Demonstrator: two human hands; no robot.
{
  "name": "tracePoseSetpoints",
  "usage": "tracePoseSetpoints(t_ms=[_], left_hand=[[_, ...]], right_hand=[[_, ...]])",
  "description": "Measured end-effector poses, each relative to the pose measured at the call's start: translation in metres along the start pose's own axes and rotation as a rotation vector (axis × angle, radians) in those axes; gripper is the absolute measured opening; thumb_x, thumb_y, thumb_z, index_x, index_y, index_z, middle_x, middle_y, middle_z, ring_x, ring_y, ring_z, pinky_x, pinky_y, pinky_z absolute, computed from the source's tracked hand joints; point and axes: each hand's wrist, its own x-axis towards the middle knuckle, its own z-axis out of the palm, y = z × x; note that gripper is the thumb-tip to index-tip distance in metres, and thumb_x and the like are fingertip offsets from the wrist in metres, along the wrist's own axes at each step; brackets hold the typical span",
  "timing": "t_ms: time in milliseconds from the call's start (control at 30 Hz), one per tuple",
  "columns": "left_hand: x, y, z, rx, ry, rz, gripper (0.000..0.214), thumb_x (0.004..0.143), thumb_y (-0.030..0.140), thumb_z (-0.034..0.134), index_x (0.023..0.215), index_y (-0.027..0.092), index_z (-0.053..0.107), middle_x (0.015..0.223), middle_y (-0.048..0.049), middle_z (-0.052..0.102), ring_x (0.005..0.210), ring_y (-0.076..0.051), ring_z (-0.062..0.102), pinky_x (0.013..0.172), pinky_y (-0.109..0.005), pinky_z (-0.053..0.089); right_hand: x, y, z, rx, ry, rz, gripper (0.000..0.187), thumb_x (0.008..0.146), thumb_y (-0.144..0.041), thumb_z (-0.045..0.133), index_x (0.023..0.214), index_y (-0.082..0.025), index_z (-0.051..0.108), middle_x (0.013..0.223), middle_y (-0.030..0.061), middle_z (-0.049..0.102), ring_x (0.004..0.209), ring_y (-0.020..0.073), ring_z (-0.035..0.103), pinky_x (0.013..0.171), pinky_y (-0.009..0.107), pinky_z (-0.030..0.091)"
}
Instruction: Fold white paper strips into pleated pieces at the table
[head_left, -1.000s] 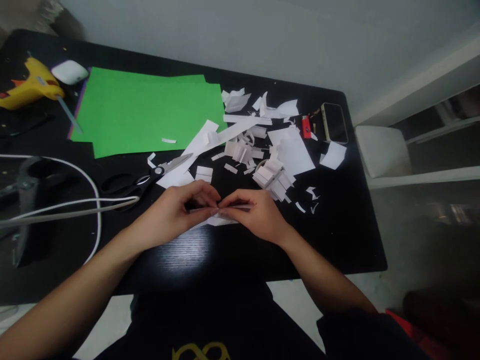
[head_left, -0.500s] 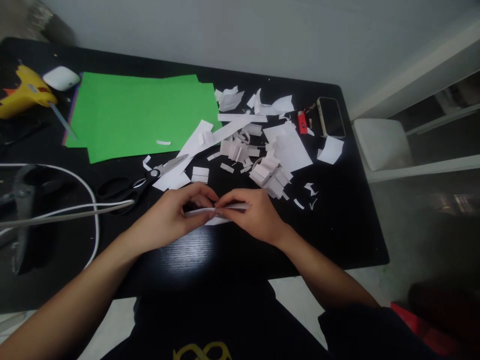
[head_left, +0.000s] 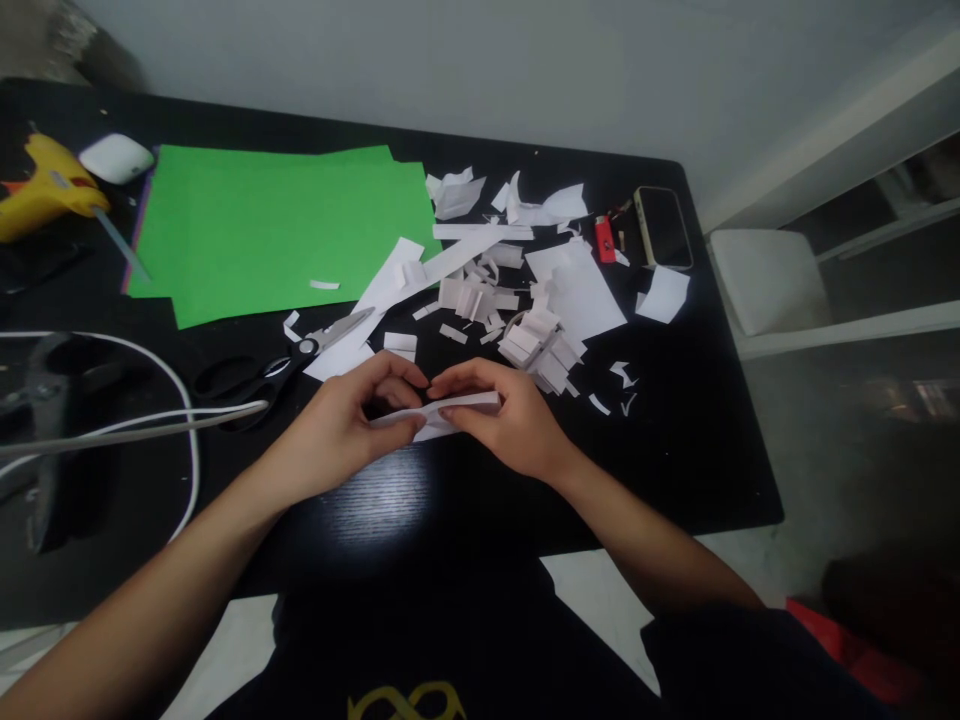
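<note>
Just above the black table (head_left: 675,470), my left hand (head_left: 341,425) and my right hand (head_left: 506,425) meet over a white paper strip (head_left: 442,412). Each hand pinches one end of the strip between thumb and fingers. The strip lies roughly level, with a fold near its middle. Beyond my hands lies a heap of white paper scraps (head_left: 525,310) and folded pieces. Black-handled scissors (head_left: 277,362) rest just left of my left hand.
Green paper sheets (head_left: 277,225) cover the far left of the table. A yellow glue gun (head_left: 45,185) and a white case (head_left: 116,157) sit at the far left corner. White cables (head_left: 135,425) loop at the left. A phone (head_left: 661,228) and a small red object (head_left: 604,240) lie far right.
My hands have shifted their pinch along the strip, and the strip has lifted slightly. The camera view has drifted a little; nothing else on the table has moved.
</note>
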Motion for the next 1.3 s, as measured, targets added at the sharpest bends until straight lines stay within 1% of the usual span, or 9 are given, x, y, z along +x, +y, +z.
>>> tracePoseSetpoints(t_ms=[100, 167, 333, 433, 533, 700, 1067, 1233, 1300], left_hand=[[0.000, -0.002, 0.001, 0.020, 0.021, 0.016, 0.030, 0.087, 0.032, 0.075, 0.112, 0.023, 0.062, 0.085, 0.0008, 0.072, 0.082, -0.019, 0.070, 0.076, -0.031, 0.053], [-0.001, -0.003, 0.001, 0.057, 0.030, 0.029, 0.029, 0.088, 0.031, 0.074, 0.113, 0.024, 0.061, 0.088, 0.0008, 0.073, 0.085, -0.019, 0.069, 0.078, -0.031, 0.052], [-0.001, -0.004, 0.000, 0.153, 0.050, 0.077, 0.028, 0.088, 0.030, 0.072, 0.113, 0.024, 0.061, 0.088, 0.0010, 0.073, 0.088, -0.020, 0.069, 0.079, -0.032, 0.051], [-0.001, -0.003, 0.001, 0.180, 0.045, 0.097, 0.026, 0.089, 0.029, 0.071, 0.112, 0.024, 0.061, 0.092, 0.0001, 0.074, 0.089, -0.020, 0.070, 0.077, -0.031, 0.052], [-0.002, -0.002, 0.002, 0.211, 0.039, 0.112, 0.025, 0.089, 0.028, 0.069, 0.112, 0.024, 0.061, 0.096, -0.0012, 0.075, 0.093, -0.021, 0.071, 0.076, -0.030, 0.053], [-0.004, -0.001, 0.005, 0.251, 0.043, 0.132, 0.023, 0.089, 0.026, 0.067, 0.111, 0.024, 0.060, 0.098, -0.0015, 0.075, 0.091, -0.019, 0.072, 0.077, -0.029, 0.056], [-0.005, 0.002, 0.007, 0.247, 0.049, 0.138, 0.021, 0.091, 0.027, 0.068, 0.111, 0.024, 0.060, 0.095, -0.0013, 0.073, 0.087, -0.018, 0.071, 0.063, -0.023, 0.053], [-0.004, -0.001, 0.009, 0.228, 0.074, 0.133, 0.022, 0.092, 0.033, 0.068, 0.110, 0.024, 0.060, 0.096, -0.0023, 0.074, 0.089, -0.019, 0.072, 0.070, -0.026, 0.056], [-0.004, -0.003, 0.010, 0.192, 0.091, 0.118, 0.022, 0.093, 0.034, 0.068, 0.110, 0.023, 0.060, 0.096, -0.0029, 0.073, 0.089, -0.020, 0.072, 0.072, -0.028, 0.057]], right_hand=[[0.002, 0.001, 0.000, 0.101, 0.009, 0.090, 0.028, 0.077, -0.012, 0.076, 0.103, -0.020, 0.073, 0.099, 0.0034, 0.080, 0.101, 0.0210, 0.076, 0.096, 0.038, 0.059], [0.003, 0.003, -0.001, 0.148, -0.001, 0.143, 0.025, 0.077, -0.014, 0.076, 0.101, -0.020, 0.075, 0.101, 0.0037, 0.081, 0.103, 0.0222, 0.075, 0.097, 0.040, 0.058], [0.006, 0.006, -0.007, 0.352, -0.114, 0.266, 0.028, 0.074, -0.010, 0.071, 0.099, -0.022, 0.078, 0.108, 0.0039, 0.080, 0.103, 0.0215, 0.074, 0.097, 0.039, 0.057], [0.006, 0.006, -0.007, 0.377, -0.133, 0.289, 0.030, 0.072, -0.010, 0.072, 0.099, -0.022, 0.078, 0.106, 0.0031, 0.080, 0.102, 0.0207, 0.074, 0.097, 0.038, 0.057], [0.005, 0.005, -0.004, 0.263, -0.085, 0.237, 0.025, 0.075, -0.012, 0.075, 0.097, -0.022, 0.078, 0.101, 0.0024, 0.080, 0.099, 0.0201, 0.074, 0.095, 0.037, 0.057], [0.002, 0.004, 0.001, 0.079, -0.011, 0.072, 0.017, 0.077, -0.015, 0.078, 0.092, -0.021, 0.078, 0.095, 0.0016, 0.080, 0.093, 0.0190, 0.075, 0.092, 0.036, 0.059], [-0.004, 0.009, 0.009, -0.003, 0.099, -0.043, 0.013, 0.081, -0.018, 0.079, 0.093, -0.022, 0.077, 0.094, 0.0018, 0.079, 0.089, 0.0185, 0.075, 0.085, 0.033, 0.060], [-0.006, 0.009, 0.012, -0.018, 0.099, -0.055, 0.011, 0.083, -0.020, 0.078, 0.094, -0.022, 0.075, 0.096, 0.0024, 0.079, 0.090, 0.0191, 0.075, 0.086, 0.033, 0.061], [-0.006, 0.007, 0.011, -0.009, 0.110, -0.053, 0.016, 0.083, -0.019, 0.078, 0.097, -0.022, 0.073, 0.098, 0.0024, 0.078, 0.093, 0.0197, 0.075, 0.090, 0.035, 0.061]])
